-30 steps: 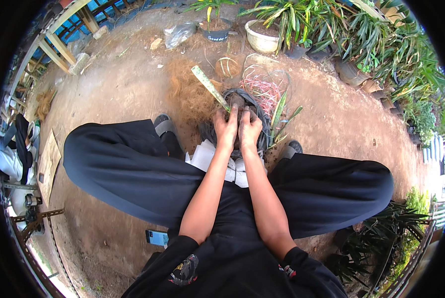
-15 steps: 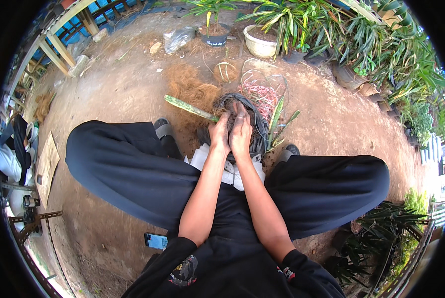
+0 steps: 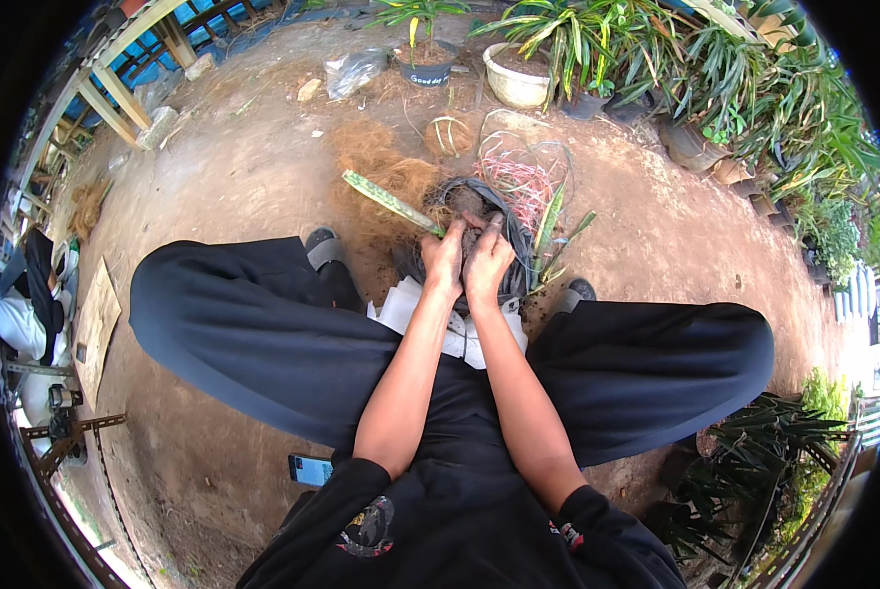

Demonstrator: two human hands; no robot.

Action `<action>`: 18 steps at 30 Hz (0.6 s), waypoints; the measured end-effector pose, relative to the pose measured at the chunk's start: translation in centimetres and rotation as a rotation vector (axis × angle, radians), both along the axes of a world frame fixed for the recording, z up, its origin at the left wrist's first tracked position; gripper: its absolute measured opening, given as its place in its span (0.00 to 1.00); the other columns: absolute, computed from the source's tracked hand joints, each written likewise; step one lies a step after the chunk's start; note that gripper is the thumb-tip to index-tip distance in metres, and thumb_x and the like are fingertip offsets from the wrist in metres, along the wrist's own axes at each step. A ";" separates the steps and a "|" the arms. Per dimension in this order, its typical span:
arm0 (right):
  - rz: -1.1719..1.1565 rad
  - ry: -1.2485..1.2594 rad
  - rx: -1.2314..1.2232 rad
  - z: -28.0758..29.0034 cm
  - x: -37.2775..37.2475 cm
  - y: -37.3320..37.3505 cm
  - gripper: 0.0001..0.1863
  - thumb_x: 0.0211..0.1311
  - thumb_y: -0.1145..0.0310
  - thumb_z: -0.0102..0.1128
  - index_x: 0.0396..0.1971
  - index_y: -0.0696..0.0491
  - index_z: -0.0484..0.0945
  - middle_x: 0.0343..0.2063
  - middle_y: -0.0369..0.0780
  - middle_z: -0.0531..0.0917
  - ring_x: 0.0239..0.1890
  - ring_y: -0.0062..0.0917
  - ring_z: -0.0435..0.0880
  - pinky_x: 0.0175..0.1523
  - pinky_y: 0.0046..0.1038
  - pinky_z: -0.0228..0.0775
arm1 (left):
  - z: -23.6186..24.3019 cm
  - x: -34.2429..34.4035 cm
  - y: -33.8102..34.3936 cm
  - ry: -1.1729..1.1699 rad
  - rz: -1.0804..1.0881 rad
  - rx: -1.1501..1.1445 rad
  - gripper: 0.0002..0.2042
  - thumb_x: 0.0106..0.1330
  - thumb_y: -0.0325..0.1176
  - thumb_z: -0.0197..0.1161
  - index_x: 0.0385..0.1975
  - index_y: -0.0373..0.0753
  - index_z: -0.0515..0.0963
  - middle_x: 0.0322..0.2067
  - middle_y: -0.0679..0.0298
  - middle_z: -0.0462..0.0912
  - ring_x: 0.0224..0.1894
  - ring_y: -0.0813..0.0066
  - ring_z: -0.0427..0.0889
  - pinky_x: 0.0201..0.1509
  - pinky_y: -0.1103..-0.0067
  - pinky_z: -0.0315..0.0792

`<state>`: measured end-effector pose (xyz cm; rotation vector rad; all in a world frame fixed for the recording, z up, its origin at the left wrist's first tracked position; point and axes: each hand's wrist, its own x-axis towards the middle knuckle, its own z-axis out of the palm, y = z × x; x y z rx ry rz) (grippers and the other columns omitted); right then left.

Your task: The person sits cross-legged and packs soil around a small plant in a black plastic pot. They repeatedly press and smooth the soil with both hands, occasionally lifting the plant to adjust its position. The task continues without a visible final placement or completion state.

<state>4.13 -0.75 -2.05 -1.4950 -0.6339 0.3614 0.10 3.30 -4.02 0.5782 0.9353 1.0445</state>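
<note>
The left hand (image 3: 443, 257) and right hand (image 3: 488, 263) are lying side by side over the soil (image 3: 467, 202) in the black bag (image 3: 515, 245); the fingers on both are bending loosely, with a small gap showing between the hands; the fingertips are touching soil, though whether they are gripping any, I cannot tell; the leaf (image 3: 391, 202) is slanting up and away to the left, its lower end meeting the left fingers; whether they are pinching it or only resting against it is staying unclear.

The work is looking partly done; the bag is already holding soil, just beyond and beneath the fingers; the leaf is leaning well over rather than standing upright, so settling its base and firming the soil are seeming unfinished; whether any roots are sitting in the soil, the hands are hiding.

Other leaves (image 3: 550, 221) are standing just right of the right fingers, outside the bag; fibre (image 3: 376, 157) is lying beyond the left fingers, and pink twine (image 3: 518, 182) beyond the right ones, neither being held; a white sack (image 3: 400, 302) is lying on the near side of the fingers.
</note>
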 end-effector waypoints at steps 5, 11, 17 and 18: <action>0.184 0.294 0.101 -0.8 0.8 0.6 0.29 0.70 0.55 0.40 0.63 0.59 0.60 0.45 0.46 0.82 0.52 0.28 0.77 0.58 0.26 0.62 | 0.5 -0.3 0.0 -0.026 -0.006 -0.011 0.13 0.61 0.30 0.59 0.44 0.31 0.73 0.38 0.59 0.79 0.36 0.71 0.80 0.39 0.74 0.75; 0.433 0.337 0.072 -1.9 1.7 0.6 0.41 0.68 0.38 0.26 0.63 0.59 0.60 0.60 0.48 0.68 0.66 0.34 0.59 0.70 0.29 0.41 | -0.1 -0.6 0.1 -0.083 0.033 -0.072 0.18 0.62 0.31 0.58 0.50 0.32 0.69 0.43 0.59 0.78 0.41 0.69 0.80 0.45 0.71 0.75; 0.389 -0.188 -0.277 -2.1 1.1 0.0 0.37 0.67 0.39 0.13 0.62 0.41 0.66 0.68 0.40 0.53 0.71 0.41 0.45 0.66 0.57 0.16 | -2.0 -0.7 0.1 -0.212 0.064 -0.075 0.13 0.61 0.29 0.58 0.43 0.29 0.73 0.38 0.58 0.79 0.35 0.69 0.80 0.38 0.72 0.74; 0.379 -0.296 -0.349 -1.8 1.0 -0.2 0.37 0.67 0.39 0.12 0.62 0.39 0.66 0.69 0.39 0.53 0.71 0.40 0.44 0.65 0.59 0.14 | -1.9 -0.8 0.0 -0.204 0.084 -0.077 0.13 0.61 0.29 0.58 0.43 0.28 0.73 0.38 0.58 0.79 0.34 0.69 0.80 0.38 0.72 0.74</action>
